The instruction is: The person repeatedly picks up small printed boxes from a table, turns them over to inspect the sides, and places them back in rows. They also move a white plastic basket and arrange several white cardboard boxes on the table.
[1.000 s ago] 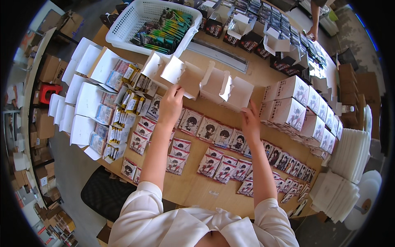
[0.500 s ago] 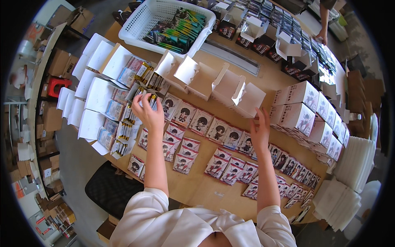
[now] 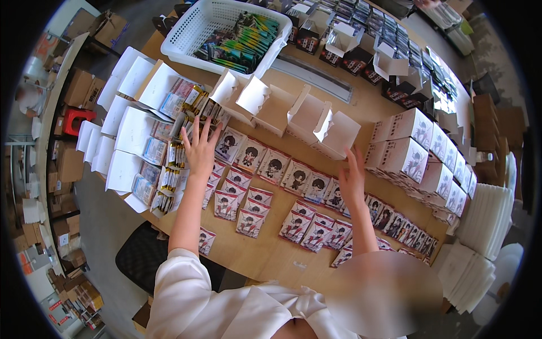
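My left hand [image 3: 200,150] is over the left boxes with its fingers spread, holding nothing. Beneath and beside its fingertips are black-and-gold packets [image 3: 179,155], packed upright in white boxes with raised lids [image 3: 126,169]. My right hand [image 3: 353,178] has its fingers apart at the near right corner of an open white box [image 3: 341,135]; whether it touches the box I cannot tell. Between my arms lies a row of flat packets with cartoon figures [image 3: 274,165]. Nearer me are small overlapping stacks of red-and-white packets [image 3: 252,212].
A white basket [image 3: 186,22] of green-and-black packets stands at the far left. Closed white boxes [image 3: 415,152] are stacked at right, beside white foam sheets [image 3: 486,217]. Black boxes [image 3: 355,59] line the far side. A black mesh chair [image 3: 138,257] is at lower left.
My left hand has spread its fingers and shifted slightly left and away from me. My right hand stays by the box. At the top right, another person's arm has moved back. A blurred patch now covers the lower right.
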